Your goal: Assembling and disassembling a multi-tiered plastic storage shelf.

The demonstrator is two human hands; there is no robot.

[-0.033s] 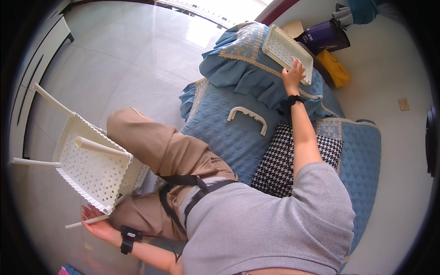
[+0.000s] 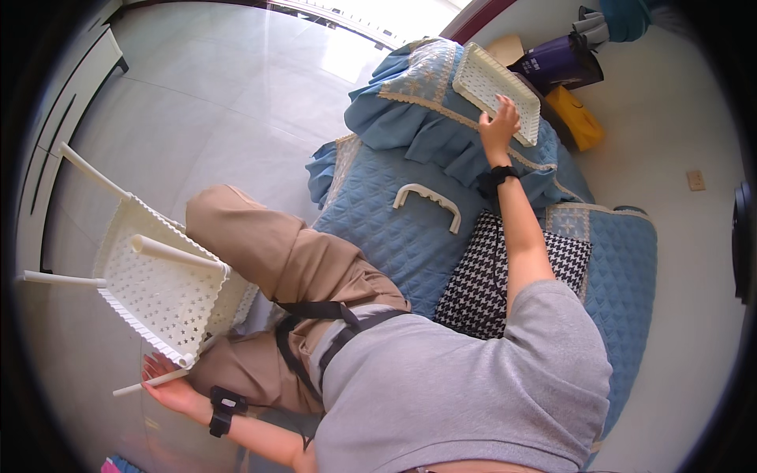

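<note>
A white perforated plastic rack with scalloped rims and several rod-like legs lies tipped on its side against my trousered legs. My left hand is at its lower corner, one leg crossing between thumb and outstretched fingers. On the ruffled sofa arm rests a shallow white perforated basket tray. My right hand hovers over the tray's near edge, fingers apart and slightly bent, with nothing seen in them. Nearer to me, a curved white plastic handle-shaped piece lies on the blue quilted seat, touched by neither hand.
The blue quilted sofa carries a black-and-white houndstooth cushion beside my right arm. Behind its arm stand a purple bag and a yellow bag by the wall. A white cabinet borders the tiled floor on the left.
My right hand has shifted slightly left, off the tray's rim, and its fingers have spread. My left hand and the rack show almost no movement.
</note>
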